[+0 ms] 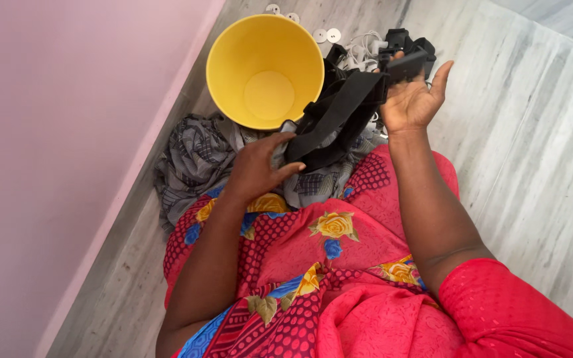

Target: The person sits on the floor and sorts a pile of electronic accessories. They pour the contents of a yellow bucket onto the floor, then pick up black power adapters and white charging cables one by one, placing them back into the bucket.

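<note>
My right hand (414,99) is raised palm-up and holds a black device (406,65) from which a wide black strap (339,113) hangs. My left hand (258,167) grips the lower end of that strap, over a grey checked cloth (197,159) lying on the floor and across my lap. A yellow plastic bucket (233,59) stands empty just beyond my hands. I am seated in a red flowered garment (339,265).
A pink wall (54,152) runs along the left. The floor (532,146) is grey streaked marble. Behind the bucket lie white cables (359,50) and small white round discs (326,34).
</note>
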